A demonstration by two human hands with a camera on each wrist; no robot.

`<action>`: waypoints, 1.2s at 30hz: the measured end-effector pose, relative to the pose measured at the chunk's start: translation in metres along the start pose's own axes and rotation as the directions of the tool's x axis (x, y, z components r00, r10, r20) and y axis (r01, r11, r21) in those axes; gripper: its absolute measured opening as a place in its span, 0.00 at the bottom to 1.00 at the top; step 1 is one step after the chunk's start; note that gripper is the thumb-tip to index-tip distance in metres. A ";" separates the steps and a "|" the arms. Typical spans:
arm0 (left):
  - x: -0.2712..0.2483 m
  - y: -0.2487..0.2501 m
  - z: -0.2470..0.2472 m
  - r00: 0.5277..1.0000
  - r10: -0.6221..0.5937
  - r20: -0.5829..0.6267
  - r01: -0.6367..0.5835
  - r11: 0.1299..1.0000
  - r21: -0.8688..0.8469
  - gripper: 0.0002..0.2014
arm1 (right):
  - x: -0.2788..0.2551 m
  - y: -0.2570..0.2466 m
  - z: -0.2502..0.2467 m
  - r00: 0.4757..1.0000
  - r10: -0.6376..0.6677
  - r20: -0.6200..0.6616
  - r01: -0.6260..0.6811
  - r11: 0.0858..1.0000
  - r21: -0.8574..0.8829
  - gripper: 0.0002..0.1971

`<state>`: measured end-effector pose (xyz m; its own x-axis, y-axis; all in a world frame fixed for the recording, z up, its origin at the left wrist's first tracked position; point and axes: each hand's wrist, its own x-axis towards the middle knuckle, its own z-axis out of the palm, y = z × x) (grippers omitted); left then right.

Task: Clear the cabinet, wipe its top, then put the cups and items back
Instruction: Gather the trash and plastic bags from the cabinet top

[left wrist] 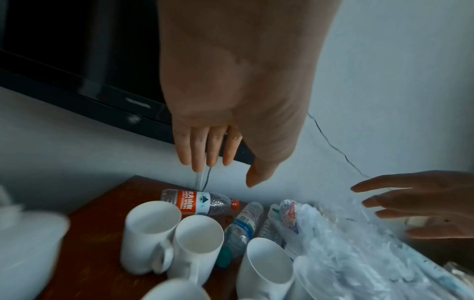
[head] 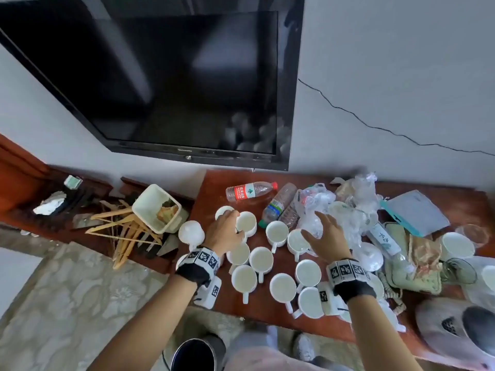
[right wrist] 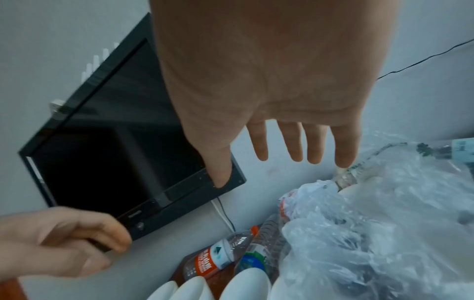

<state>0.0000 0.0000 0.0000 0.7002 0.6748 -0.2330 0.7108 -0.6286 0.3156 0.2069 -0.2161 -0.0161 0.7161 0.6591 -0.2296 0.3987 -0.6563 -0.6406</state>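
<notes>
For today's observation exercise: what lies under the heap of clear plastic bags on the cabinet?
Under the plastic bags a clear bottle pokes out beside the green-capped bottle. Anything deeper in the heap is covered by crumpled plastic.

Cabinet [head: 214, 188]: low, reddish-brown wood, standing against the white wall; its top is crowded.
Cups [head: 261, 259]: about a dozen white handled mugs, upright and empty, clustered close together on the cabinet's left and front part, some touching.
Bottles [head: 250, 190]: clear plastic, lying on their sides behind the cups; one has a red label and cap.
Plastic bags [head: 316, 202]: crumpled, clear, heaped right of the bottles.
</notes>
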 end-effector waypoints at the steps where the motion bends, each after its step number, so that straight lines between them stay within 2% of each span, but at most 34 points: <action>1: 0.021 -0.002 0.002 0.999 0.049 -0.001 -0.049 0.999 0.005 0.15 | 0.005 0.002 0.001 1.000 0.024 -0.009 -0.024 1.000 -0.009 0.39; 3: 0.061 -0.005 0.003 0.996 0.077 0.055 -0.079 0.996 0.051 0.22 | 0.013 0.003 0.003 0.995 0.099 -0.007 -0.099 0.994 -0.041 0.40; 5: 0.101 -0.005 0.003 0.988 0.089 0.123 -0.103 0.988 0.117 0.25 | 0.021 -0.002 0.008 0.991 0.134 -0.003 -0.134 0.990 -0.038 0.40; 11: 0.208 -0.017 0.016 0.971 0.113 0.209 -0.177 0.931 0.319 0.28 | 0.054 -0.032 0.050 0.988 0.140 0.059 -0.142 0.989 0.041 0.41; 14: 0.243 -0.026 0.025 0.967 0.100 0.234 -0.184 0.910 0.372 0.33 | 0.069 -0.047 0.062 0.983 0.141 0.116 -0.148 0.988 0.051 0.42; 17: 0.272 -0.036 0.037 0.960 0.095 0.265 -0.196 0.901 0.388 0.35 | 0.089 -0.057 0.077 0.983 0.135 0.123 -0.140 0.990 0.031 0.42; 21: 0.287 -0.050 0.054 0.949 0.089 0.304 -0.213 0.890 0.404 0.29 | 0.117 -0.067 0.096 0.966 0.182 0.186 -0.173 0.983 -0.067 0.45; 26: 0.291 -0.075 0.063 0.939 0.112 0.324 -0.237 0.895 0.379 0.26 | 0.149 -0.075 0.118 0.923 0.286 0.258 -0.258 0.957 -0.135 0.44; 32: 0.280 -0.103 0.045 0.957 0.115 0.266 -0.179 0.956 0.231 0.21 | 0.183 -0.073 0.146 0.868 0.396 0.300 -0.337 0.913 -0.228 0.43; 36: 0.266 -0.125 0.025 0.962 0.080 0.261 -0.133 0.972 0.192 0.23 | 0.194 -0.074 0.162 0.846 0.443 0.298 -0.372 0.889 -0.267 0.38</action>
<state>0.0992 0.2484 -0.1249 0.7476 0.4981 -0.4394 0.6112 -0.7749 0.1615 0.2232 0.0200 -0.1322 0.6118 0.3759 -0.6960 0.2409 -0.9266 -0.2887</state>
